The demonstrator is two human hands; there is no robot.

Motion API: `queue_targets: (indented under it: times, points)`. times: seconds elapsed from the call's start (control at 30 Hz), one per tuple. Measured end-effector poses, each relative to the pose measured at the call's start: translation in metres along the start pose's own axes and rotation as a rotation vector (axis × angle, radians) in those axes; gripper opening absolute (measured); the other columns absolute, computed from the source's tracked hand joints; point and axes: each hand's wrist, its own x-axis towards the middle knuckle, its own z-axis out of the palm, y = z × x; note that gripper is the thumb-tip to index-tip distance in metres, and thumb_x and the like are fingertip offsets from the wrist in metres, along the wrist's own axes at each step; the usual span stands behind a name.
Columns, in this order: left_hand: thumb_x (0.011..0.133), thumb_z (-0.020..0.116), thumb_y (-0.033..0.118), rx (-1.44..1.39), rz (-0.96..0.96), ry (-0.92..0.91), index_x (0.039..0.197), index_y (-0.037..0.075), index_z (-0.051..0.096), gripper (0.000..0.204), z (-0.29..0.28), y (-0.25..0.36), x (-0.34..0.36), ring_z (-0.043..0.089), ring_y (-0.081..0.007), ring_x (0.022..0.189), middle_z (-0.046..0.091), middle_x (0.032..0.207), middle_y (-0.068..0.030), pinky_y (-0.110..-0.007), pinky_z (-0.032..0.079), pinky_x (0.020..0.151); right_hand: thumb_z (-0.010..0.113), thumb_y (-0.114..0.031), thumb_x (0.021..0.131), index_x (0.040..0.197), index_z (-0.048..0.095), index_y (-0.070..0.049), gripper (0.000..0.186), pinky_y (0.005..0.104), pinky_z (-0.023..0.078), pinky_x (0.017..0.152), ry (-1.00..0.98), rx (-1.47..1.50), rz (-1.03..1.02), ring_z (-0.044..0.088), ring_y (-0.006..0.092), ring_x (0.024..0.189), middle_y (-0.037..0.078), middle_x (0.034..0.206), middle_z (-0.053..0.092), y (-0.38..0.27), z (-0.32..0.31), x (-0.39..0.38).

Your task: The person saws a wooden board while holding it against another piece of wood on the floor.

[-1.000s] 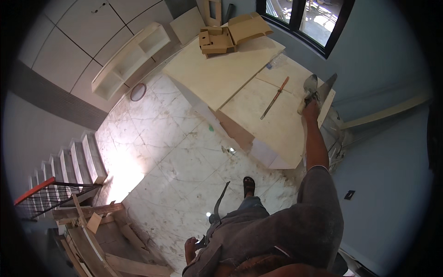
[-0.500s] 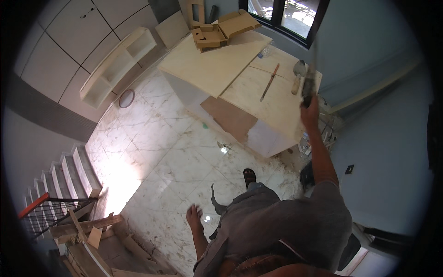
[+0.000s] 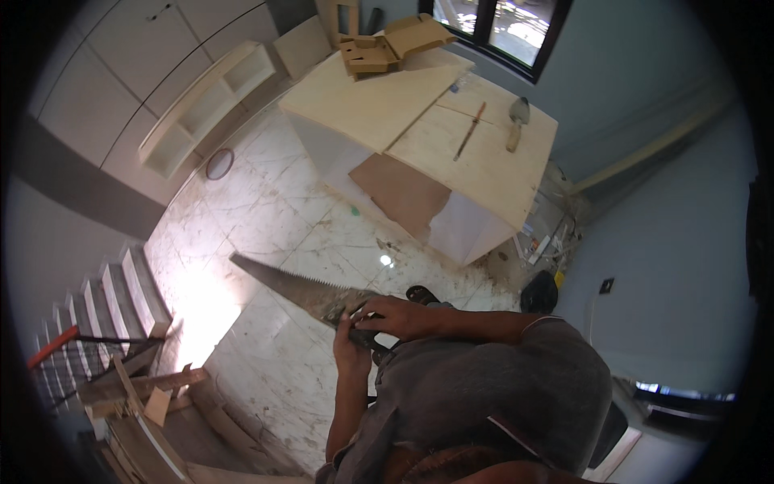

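A hand saw (image 3: pixel 292 287) hangs in front of my body, its toothed blade pointing up and to the left over the floor. My right hand (image 3: pixel 393 316) is closed around it where the blade meets the dark handle (image 3: pixel 364 336). From below, my left hand (image 3: pixel 349 345) grips the handle end, fingers up against the heel of the blade. The two hands are close together, and the right one partly covers the handle. Ahead, on the large pale board-topped box (image 3: pixel 500 181), lie a trowel (image 3: pixel 516 127) and a thin tool with an orange handle (image 3: pixel 471 133).
An open cardboard box (image 3: pixel 387 50) stands at the far end of the boards. Stairs (image 3: pixel 121 294) and scrap wood (image 3: pixel 145 395) are at the left. Debris (image 3: pixel 544 242) and a dark bag-like object (image 3: pixel 538 292) lie by the right wall. Marble-patterned tiles (image 3: pixel 274 210) cover the floor.
My right hand has come back from the far right of the boards, bringing the hand saw down in front of me. My left hand, empty before, has closed on its handle.
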Motion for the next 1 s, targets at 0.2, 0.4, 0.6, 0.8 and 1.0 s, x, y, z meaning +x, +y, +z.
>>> queue_targets:
  times: [0.2, 0.4, 0.6, 0.8, 1.0]
  points:
    - [0.091, 0.062, 0.021, -0.187, 0.267, 0.405, 0.099, 0.003, 0.059, 0.020, -0.096, -0.016, -0.002, 0.060, -0.0239, 0.092, 0.061, 0.089, -0.0073, -0.040, 0.050, 0.087, 0.066, -0.023, 0.085, 0.134, 0.047, -0.011, 0.054, 0.0437, 0.035, 0.106, 0.476, -0.420, 0.596, 0.043, 0.0335, 0.126, 0.018, 0.139, 0.042, 0.209, -0.150, -0.082]
    - [0.091, 0.061, 0.020, -0.499, 0.449, 0.677, 0.091, 0.007, 0.059, 0.013, -0.162, -0.038, -0.051, 0.060, -0.0226, 0.083, 0.061, 0.079, -0.0052, -0.041, 0.052, 0.083, 0.065, -0.036, 0.080, 0.133, 0.049, -0.024, 0.056, 0.0494, 0.043, 0.097, 0.684, -0.782, 1.539, 0.050, 0.0415, 0.117, 0.023, 0.135, 0.041, 0.361, -0.326, -0.171]
    - [0.090, 0.056, 0.022, -0.619, 0.454, 0.799, 0.093, 0.007, 0.057, 0.015, -0.192, -0.076, -0.102, 0.064, -0.0228, 0.083, 0.063, 0.084, -0.0071, -0.040, 0.054, 0.079, 0.059, -0.034, 0.082, 0.137, 0.045, -0.018, 0.059, 0.0479, 0.048, 0.091, 0.382, -0.762, 1.502, 0.055, 0.0428, 0.110, 0.031, 0.136, 0.036, 0.438, -0.369, -0.249]
    - [0.087, 0.057, 0.026, -0.730, 0.456, 1.027, 0.089, 0.005, 0.057, 0.020, -0.211, -0.130, -0.138, 0.064, -0.0285, 0.086, 0.064, 0.085, -0.0098, -0.046, 0.054, 0.084, 0.054, -0.039, 0.087, 0.104, 0.069, -0.006, 0.040, 0.0487, 0.049, 0.083, 0.985, -0.553, 1.313, 0.061, 0.0430, 0.095, 0.027, 0.109, 0.061, 0.440, -0.321, -0.185]
    - [0.086, 0.054, 0.030, -0.788, 0.470, 1.247, 0.088, 0.008, 0.058, 0.023, -0.227, -0.171, -0.137, 0.061, -0.0290, 0.083, 0.063, 0.087, -0.0099, -0.048, 0.051, 0.084, 0.029, -0.056, 0.098, 0.112, 0.068, -0.022, 0.054, 0.0581, 0.048, 0.070, 0.055, -1.434, 1.295, 0.064, 0.0387, 0.086, 0.023, 0.094, 0.064, 0.497, -0.330, -0.187]
